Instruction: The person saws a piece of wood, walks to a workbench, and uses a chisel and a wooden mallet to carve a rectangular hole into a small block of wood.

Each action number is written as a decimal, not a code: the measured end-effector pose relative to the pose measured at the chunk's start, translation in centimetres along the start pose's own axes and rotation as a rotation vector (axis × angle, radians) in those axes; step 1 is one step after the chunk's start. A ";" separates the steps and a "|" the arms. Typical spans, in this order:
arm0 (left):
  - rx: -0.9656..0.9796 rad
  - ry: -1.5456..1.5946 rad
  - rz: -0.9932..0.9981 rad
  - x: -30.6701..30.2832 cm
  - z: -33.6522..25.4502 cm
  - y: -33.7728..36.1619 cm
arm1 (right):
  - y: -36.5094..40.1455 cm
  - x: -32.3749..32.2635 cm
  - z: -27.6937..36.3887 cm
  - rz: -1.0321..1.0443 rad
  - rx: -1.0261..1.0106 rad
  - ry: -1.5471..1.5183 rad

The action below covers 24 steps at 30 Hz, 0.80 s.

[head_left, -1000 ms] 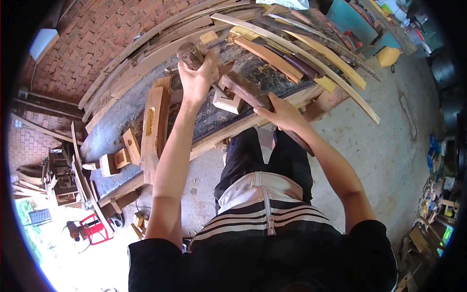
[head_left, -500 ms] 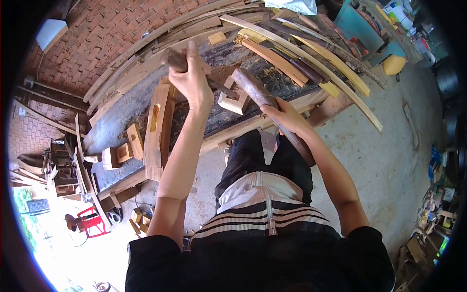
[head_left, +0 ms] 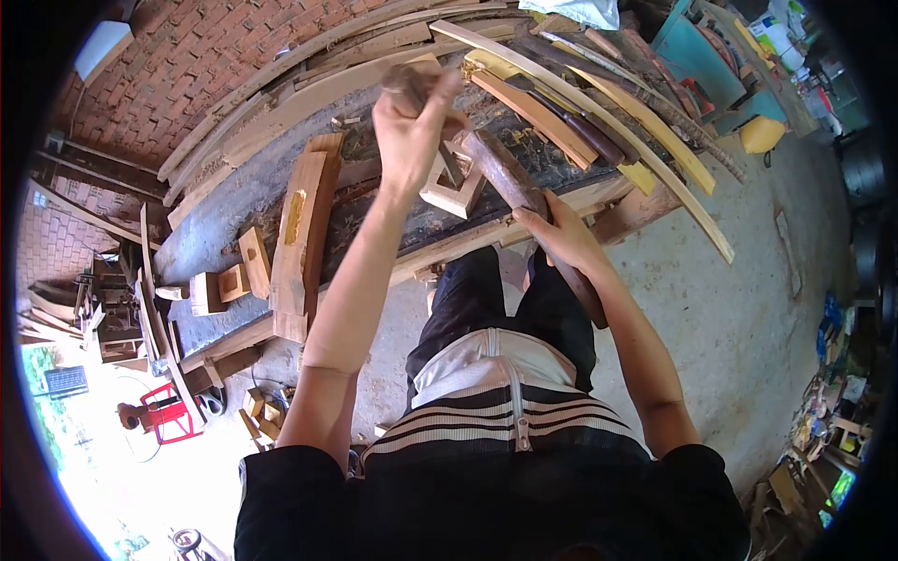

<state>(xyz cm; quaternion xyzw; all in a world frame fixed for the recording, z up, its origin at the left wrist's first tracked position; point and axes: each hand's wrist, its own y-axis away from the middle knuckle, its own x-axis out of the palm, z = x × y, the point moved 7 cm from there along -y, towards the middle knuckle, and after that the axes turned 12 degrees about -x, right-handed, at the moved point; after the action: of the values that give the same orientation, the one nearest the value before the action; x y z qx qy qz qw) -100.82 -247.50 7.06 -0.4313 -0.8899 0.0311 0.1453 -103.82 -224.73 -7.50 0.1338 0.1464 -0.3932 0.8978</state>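
Observation:
My left hand (head_left: 409, 140) is closed around a chisel (head_left: 402, 86), its blade slanting down into the hollow of a small pale wooden block (head_left: 456, 199) on the bench. In my right hand (head_left: 564, 236) is a thick, dark, round wooden club (head_left: 505, 171), gripped around its middle. The club's upper end lies close beside the block and the chisel. Blur softens the chisel handle and the fingertips of my left hand.
A large mortised timber (head_left: 301, 234) stands left on the dark workbench (head_left: 201, 252), beside smaller cut blocks (head_left: 253, 262). Dark-handled chisels (head_left: 599, 140) and long wooden strips (head_left: 655, 182) lie at the right. A brick wall (head_left: 215, 75) rises behind; a red stool (head_left: 173, 411) stands at lower left.
My left hand has moved right with the chisel, and the blade has become steeper over the block's hollow. My right hand and the club have shifted slightly right.

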 end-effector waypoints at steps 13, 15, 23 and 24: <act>-0.011 -0.052 0.017 2.4 1.6 -0.9 | -0.4 -3.2 3.5 -0.134 -0.057 0.010; -0.056 -0.064 -0.005 2.7 2.3 -0.3 | -0.5 -4.0 6.2 -0.166 -0.135 -0.042; 0.213 -0.247 0.079 6.6 3.1 2.7 | 3.8 -9.8 21.5 -0.464 -0.648 0.028; 0.199 -0.278 0.088 6.7 3.1 2.7 | 3.2 -9.5 20.5 -0.440 -0.665 0.030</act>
<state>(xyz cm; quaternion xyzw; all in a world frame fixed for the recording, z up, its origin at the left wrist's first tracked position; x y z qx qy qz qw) -103.61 -240.41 5.19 -0.4447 -0.8743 0.1846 0.0610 -104.36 -223.57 15.24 -0.1929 0.3040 -0.5054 0.7842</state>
